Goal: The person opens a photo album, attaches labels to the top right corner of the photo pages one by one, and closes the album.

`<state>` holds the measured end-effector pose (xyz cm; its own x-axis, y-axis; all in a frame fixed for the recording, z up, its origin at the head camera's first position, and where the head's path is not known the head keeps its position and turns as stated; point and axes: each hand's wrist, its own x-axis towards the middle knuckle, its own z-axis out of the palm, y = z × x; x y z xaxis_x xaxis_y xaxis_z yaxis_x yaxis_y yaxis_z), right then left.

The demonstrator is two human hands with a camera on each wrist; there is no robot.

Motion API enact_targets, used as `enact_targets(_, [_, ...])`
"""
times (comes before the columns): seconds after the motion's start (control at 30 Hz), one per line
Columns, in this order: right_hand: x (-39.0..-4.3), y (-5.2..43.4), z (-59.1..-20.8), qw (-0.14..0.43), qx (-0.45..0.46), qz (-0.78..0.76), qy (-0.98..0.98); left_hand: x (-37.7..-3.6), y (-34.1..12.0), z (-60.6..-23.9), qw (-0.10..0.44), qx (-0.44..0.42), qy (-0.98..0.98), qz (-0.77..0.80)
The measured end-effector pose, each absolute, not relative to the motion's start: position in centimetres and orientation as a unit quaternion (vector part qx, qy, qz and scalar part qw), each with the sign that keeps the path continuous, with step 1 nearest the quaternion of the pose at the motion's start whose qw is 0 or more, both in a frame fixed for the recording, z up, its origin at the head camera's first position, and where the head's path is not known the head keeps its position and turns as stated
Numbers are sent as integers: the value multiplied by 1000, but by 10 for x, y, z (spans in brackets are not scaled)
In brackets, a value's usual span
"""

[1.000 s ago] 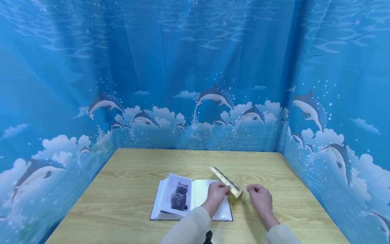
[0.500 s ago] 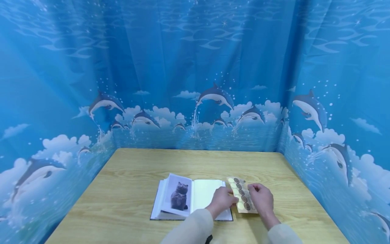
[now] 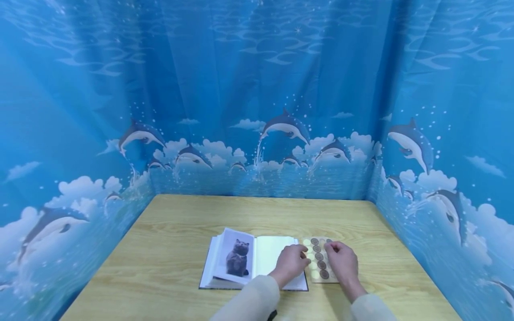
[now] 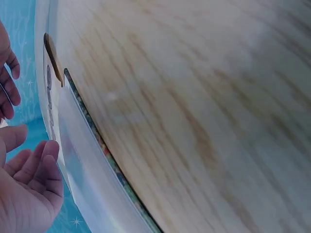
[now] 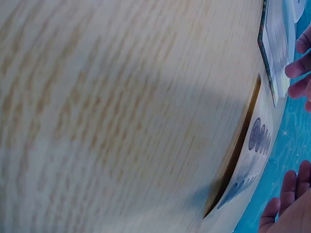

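Blue dolphin-print curtains [image 3: 257, 111] enclose a light wooden tabletop [image 3: 168, 276] on three sides. An open album [image 3: 250, 263] lies flat near the front edge, a loose photo of a grey cat [image 3: 238, 258] resting on its left page, the right page blank. Just beside the album's right edge lies a sticker sheet [image 3: 319, 263], flat on the tabletop, carrying rows of round stickers, some dark, some pale.

The person's left hand [image 3: 292, 264] rests over the album's right page, its fingers reaching the sheet's left edge; the left wrist view shows these fingers [image 4: 34, 167] loosely bent with nothing clamped between them. The right hand [image 3: 342, 262] lies on the sheet's right side, its fingers bent down onto the sheet; whether they pinch a sticker cannot be told. Both hands sit close together with the sheet between them. Cream sleeves [image 3: 249, 301] cover both forearms.
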<state>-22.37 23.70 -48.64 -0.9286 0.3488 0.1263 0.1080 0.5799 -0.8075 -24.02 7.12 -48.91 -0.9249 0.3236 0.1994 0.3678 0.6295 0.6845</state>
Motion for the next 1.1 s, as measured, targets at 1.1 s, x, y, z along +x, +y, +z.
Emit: enact_targets(1.1, [-230,208,-494,127,-98,447,-880,-243,-13,-497,87,-229,-963,-115])
